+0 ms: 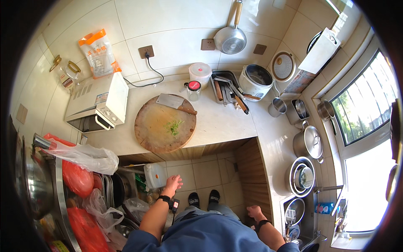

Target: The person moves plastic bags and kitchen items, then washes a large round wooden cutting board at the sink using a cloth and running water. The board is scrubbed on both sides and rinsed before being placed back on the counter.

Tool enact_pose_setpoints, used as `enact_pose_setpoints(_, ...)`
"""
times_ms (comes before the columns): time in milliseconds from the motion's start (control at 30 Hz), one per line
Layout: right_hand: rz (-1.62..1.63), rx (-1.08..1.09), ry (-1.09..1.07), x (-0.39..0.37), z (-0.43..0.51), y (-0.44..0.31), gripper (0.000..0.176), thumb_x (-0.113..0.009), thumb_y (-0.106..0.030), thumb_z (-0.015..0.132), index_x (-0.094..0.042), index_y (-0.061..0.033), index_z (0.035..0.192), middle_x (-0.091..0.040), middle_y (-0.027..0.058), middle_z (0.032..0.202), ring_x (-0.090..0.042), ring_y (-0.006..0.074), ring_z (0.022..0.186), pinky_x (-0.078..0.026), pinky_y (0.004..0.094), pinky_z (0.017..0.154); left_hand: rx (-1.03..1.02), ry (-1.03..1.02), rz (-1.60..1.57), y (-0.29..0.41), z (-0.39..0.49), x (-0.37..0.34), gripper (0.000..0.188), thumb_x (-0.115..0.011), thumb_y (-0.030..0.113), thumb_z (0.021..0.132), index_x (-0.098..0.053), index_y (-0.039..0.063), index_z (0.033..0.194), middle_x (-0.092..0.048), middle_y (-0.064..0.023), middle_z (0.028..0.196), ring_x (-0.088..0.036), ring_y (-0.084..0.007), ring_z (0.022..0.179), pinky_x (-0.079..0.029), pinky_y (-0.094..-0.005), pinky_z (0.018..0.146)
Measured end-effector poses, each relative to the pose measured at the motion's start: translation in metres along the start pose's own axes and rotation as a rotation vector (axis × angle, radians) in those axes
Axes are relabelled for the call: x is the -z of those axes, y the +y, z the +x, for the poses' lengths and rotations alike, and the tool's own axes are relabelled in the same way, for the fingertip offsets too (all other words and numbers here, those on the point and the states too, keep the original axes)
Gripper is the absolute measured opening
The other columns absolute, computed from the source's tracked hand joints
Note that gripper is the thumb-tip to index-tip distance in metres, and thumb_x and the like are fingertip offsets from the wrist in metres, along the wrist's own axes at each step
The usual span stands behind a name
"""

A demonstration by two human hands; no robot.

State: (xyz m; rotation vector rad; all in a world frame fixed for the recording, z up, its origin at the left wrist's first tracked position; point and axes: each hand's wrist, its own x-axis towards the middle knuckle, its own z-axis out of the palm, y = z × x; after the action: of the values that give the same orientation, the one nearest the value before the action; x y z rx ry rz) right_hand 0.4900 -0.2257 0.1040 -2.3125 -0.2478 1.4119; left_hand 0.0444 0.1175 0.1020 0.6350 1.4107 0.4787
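My left hand [173, 184] is held in the air over the tiled floor, near a clear plastic container [155, 175], with its fingers apart and nothing in it. Low at my right side is my right hand [253, 211], its fingers curled, beside the wooden cabinet front; whether it holds anything is not plain. On the counter before me lies a round wooden chopping board [151, 126]. Chopped green herbs [174, 127] sit on it in a small heap, and a cleaver [170, 101] with a wooden handle rests along its far edge.
A white microwave oven [116, 100] stands left of the board. Behind are a glass jar [194, 93], a tray of utensils [215, 76] and a rice cooker [252, 82]. Rightward are a steel pot [307, 143], nested bowls [291, 182] and a sink [310, 217]. Bags [82, 176] crowd the left rack.
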Motion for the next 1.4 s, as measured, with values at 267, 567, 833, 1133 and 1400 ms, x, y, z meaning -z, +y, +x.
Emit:
enact_pose_setpoints(267,-0.401,0.644,0.097,-0.072,0.045,-0.195,0.048,-0.07,-0.032,0.085,-0.068,-0.001,0.122,-0.072,0.0204,0.117,-0.068,0.037,0.111,-0.055,0.0439,0.096,-0.084,0.076,-0.012,0.0,-0.016,0.051,0.038,-0.063,0.034,0.102,-0.062,0.004,0.125,-0.072,-0.008,0.113,-0.07,-0.0172,0.079,-0.054,-0.0302,0.064)
enact_pose_setpoints(567,-0.474,1.309,0.184,-0.195,0.073,-0.508,0.055,-0.068,-0.027,0.09,-0.057,-0.006,0.14,-0.057,0.0169,0.146,-0.054,0.0382,0.133,-0.046,0.0486,0.109,-0.157,0.294,-0.214,0.053,-0.018,0.065,0.033,-0.063,0.033,0.102,-0.064,0.006,0.121,-0.07,-0.0056,0.108,-0.07,-0.0157,0.079,-0.053,-0.0295,0.064)
enact_pose_setpoints(833,-0.882,1.174,0.1,-0.262,0.094,-0.643,0.069,-0.072,-0.033,0.089,-0.046,-0.0091,0.148,-0.058,0.0143,0.139,-0.058,0.0347,0.125,-0.049,0.051,0.101,-0.101,0.384,-0.313,0.087,-0.011,0.067,0.031,-0.061,0.031,0.104,-0.06,0.006,0.121,-0.069,-0.0094,0.112,-0.071,-0.0204,0.08,-0.054,-0.033,0.065)
enact_pose_setpoints(1133,-0.924,1.296,0.003,-0.264,0.106,-0.649,0.036,-0.062,-0.036,0.097,-0.049,-0.0077,0.115,-0.067,0.0168,0.113,-0.07,0.0387,0.095,-0.058,0.0493,0.078,-0.044,0.31,-0.2,0.132,0.035,0.085,0.038,-0.063,0.039,0.102,-0.059,0.006,0.121,-0.069,-0.0112,0.114,-0.07,-0.0238,0.089,-0.055,-0.0374,0.07)
enact_pose_setpoints(1400,-0.732,1.047,0.084,-0.14,0.088,-0.501,0.042,-0.061,-0.038,0.098,-0.046,-0.0059,0.121,-0.07,0.0249,0.102,-0.069,0.0457,0.087,-0.056,0.0557,0.075,0.065,0.208,-0.603,0.156,0.086,0.106,0.067,-0.07,0.054,0.093,-0.045,0.0,0.124,-0.059,-0.0179,0.111,-0.066,-0.0335,0.099,-0.054,-0.0453,0.077)
